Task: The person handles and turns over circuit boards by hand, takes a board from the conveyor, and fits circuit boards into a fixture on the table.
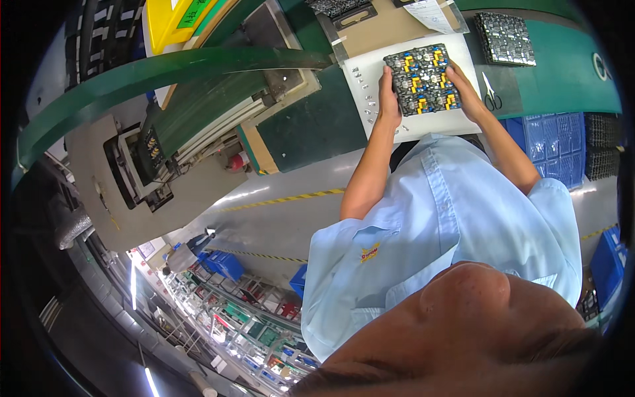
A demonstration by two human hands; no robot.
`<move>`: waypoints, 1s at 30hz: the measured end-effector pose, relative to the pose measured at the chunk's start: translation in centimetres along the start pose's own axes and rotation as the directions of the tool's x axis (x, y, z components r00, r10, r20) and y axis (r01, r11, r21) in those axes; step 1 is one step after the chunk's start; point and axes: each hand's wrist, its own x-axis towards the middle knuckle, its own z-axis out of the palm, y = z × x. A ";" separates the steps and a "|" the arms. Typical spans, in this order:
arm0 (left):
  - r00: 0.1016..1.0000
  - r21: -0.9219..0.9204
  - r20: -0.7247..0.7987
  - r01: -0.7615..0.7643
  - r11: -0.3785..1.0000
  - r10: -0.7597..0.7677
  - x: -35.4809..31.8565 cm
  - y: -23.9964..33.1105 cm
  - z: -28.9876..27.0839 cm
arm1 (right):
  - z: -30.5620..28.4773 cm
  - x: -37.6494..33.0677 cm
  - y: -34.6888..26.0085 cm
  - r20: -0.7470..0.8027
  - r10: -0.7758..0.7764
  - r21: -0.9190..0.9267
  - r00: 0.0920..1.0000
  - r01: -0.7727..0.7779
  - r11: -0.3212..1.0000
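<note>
Head view shows both hands gripping a dark circuit-board panel (423, 78) with yellow and blue parts: left hand (389, 99) clasps one long edge, right hand (465, 89) the opposite edge, probably to keep it flat and steady over the white mat (354, 73) on the bench (562, 66). Small loose parts (368, 99) lie just outside the left hand. Scissors (490, 96) rest just beyond the right hand, a second dark panel (506, 38) farther past it. Nothing blocks either hand.

A dark circuit board panel (423, 78) (yellow and blue parts) lies flat on white mat (397, 126).
</note>
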 end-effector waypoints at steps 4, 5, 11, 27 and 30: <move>1.000 0.012 -0.019 0.016 1.000 -0.016 0.5 -1.7 -0.1 | -1.3 -0.3 0.2 0.003 0.065 0.024 0.998 -0.065 0.998; 1.000 0.002 -0.022 0.011 1.000 -0.011 0.6 -2.0 -0.3 | -1.5 -0.2 0.3 0.000 0.074 0.000 0.997 -0.074 0.997; 0.985 0.232 -0.167 0.079 0.969 -0.040 -1.7 -1.5 -1.2 | -3.9 2.5 -3.6 -0.229 -0.247 -0.460 0.942 0.119 0.880; 0.985 0.530 -0.103 -0.062 0.846 0.137 -6.0 -5.5 -5.7 | 11.9 21.4 -13.5 0.510 -0.510 -0.849 0.693 0.499 -0.172; 0.987 0.526 -0.088 -0.066 0.848 0.131 -6.1 -5.1 -5.4 | 12.4 22.0 -13.5 0.564 -0.501 -0.823 0.656 0.499 -0.272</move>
